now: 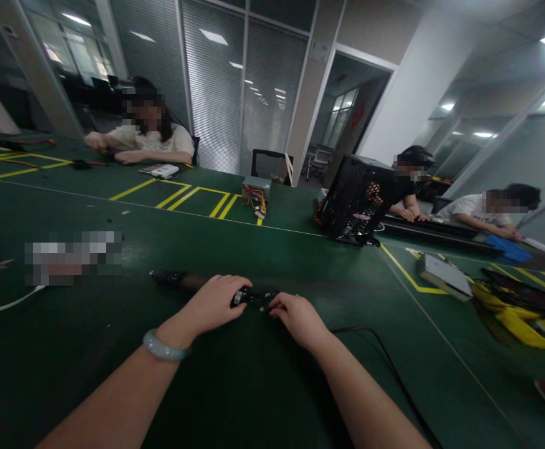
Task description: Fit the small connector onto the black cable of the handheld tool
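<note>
A dark, slim tool that looks like an electric screwdriver (167, 277) lies along the green table, its narrow tip toward the left. My left hand (214, 299), with a pale bracelet at the wrist, is wrapped round its rear part. Just right of that, my right hand (298, 315) pinches a small black piece (271, 304) at the tool's back end, perhaps a cable plug; the fingers partly hide it. From behind my right hand a black cable (375, 340) runs toward the lower right.
A black computer case (359, 199) stands ahead on the right, near a grey metal box (443, 274) and a yellow item (529, 327). A power supply with coloured wires (256, 193) sits at the back middle. A blurred-out object with a white cable (13, 302) lies left. Several people work across the table.
</note>
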`<state>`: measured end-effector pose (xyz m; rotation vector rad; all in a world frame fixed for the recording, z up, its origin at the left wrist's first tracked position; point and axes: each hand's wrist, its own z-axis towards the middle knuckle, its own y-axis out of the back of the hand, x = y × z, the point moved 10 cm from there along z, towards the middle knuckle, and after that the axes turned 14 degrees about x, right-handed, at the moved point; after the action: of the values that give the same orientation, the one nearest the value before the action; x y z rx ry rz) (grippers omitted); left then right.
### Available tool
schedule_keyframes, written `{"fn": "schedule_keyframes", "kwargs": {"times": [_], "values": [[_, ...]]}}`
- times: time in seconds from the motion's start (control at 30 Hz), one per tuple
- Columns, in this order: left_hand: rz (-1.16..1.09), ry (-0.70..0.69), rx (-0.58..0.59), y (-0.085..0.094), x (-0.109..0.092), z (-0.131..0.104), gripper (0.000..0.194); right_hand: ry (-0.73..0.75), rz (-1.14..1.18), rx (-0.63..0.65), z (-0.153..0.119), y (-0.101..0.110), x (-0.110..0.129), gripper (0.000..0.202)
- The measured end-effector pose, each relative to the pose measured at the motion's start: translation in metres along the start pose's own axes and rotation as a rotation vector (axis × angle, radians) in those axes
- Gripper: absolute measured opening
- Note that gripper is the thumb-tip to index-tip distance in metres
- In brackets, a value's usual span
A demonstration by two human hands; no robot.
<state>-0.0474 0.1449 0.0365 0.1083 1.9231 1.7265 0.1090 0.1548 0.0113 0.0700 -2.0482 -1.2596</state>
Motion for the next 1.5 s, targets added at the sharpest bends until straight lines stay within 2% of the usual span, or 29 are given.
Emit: {"fn": "schedule_keyframes", "kwargs": {"times": [0.33, 0.57, 0.73, 1.0, 1.5], "values": [[0.010, 0.013, -0.043, -0.004, -0.004, 0.006, 0.029, 0.025, -0.101, -0.053, -0.010, 0.011, 0.011, 0.012], [-0.004, -0.059, -0.046, -0.012, -0.019, 0.009, 0.023, 0.029, -0.009, -0.191, -0.010, 0.015, 0.008, 0.012], [-0.003, -0.075, -0.058, -0.015, -0.023, 0.011, 0.020, 0.023, -0.014, -0.248, -0.009, 0.012, 0.010, 0.011], [0.051, -0.091, -0.070, -0.013, -0.029, 0.012, 0.016, -0.002, -0.065, -0.229, -0.003, 0.008, 0.006, 0.008], [0.012, -0.096, -0.053, -0.017, -0.033, 0.015, 0.009, 0.058, -0.078, -0.214, -0.002, 0.007, 0.011, 0.004]]}}
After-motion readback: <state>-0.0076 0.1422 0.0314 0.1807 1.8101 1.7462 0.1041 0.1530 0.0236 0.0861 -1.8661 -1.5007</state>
